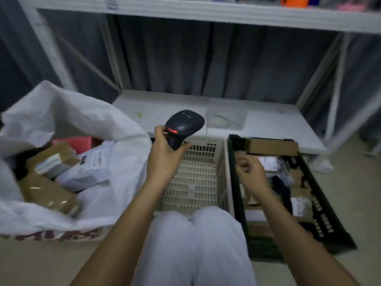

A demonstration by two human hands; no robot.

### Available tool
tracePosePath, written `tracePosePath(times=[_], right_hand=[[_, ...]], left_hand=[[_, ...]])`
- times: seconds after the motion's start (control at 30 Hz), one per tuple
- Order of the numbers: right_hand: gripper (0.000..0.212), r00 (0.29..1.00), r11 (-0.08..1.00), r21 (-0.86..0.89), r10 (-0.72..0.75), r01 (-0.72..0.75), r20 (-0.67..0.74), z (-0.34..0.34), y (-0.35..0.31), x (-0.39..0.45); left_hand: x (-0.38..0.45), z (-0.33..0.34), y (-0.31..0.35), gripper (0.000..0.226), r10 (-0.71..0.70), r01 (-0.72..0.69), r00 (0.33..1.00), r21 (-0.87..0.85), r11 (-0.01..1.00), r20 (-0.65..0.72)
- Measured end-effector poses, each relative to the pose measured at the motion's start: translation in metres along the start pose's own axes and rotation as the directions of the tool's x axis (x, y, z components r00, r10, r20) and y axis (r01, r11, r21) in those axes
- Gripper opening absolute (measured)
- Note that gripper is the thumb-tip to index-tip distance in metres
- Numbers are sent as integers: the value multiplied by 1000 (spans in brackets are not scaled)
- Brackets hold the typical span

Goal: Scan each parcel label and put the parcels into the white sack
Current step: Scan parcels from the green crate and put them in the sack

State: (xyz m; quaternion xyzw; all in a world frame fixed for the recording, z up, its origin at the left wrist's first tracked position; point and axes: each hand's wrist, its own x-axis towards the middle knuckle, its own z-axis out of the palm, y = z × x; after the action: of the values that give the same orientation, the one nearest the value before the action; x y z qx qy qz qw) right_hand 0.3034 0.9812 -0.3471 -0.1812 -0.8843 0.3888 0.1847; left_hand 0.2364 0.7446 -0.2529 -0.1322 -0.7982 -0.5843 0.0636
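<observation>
Nearest the seated person, pale trousered knees sit between the containers on the floor. Left hand grips a black scanner by its handle, raised over a beige slatted crate. Right hand hangs with fingers loosely curled, holding nothing, above parcels in a black crate. At left, the white sack gapes, brown and grey parcels inside. Beyond, a low white shelf against grey curtain.

sack parcels blurred; labels unreadable; right hand smeared.
</observation>
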Motion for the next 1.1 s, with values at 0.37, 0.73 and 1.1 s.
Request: tracePosePath(times=[0.37, 0.73, 1.1], right_hand=[[18, 866, 863, -86, 500, -498, 2, -38, 188, -37], [63, 529, 548, -285, 836, -787, 148, 5, 260, -22], [49, 562, 639, -65, 717, -767, 411, 39, 243, -20]], left_hand=[[5, 207, -27, 52, -71, 82, 905, -10, 997, 420], [-7, 255, -78, 51, -214, 236, 848, 16, 972, 484], [-6, 255, -83, 50, -248, 283, 832, 4, 959, 497]])
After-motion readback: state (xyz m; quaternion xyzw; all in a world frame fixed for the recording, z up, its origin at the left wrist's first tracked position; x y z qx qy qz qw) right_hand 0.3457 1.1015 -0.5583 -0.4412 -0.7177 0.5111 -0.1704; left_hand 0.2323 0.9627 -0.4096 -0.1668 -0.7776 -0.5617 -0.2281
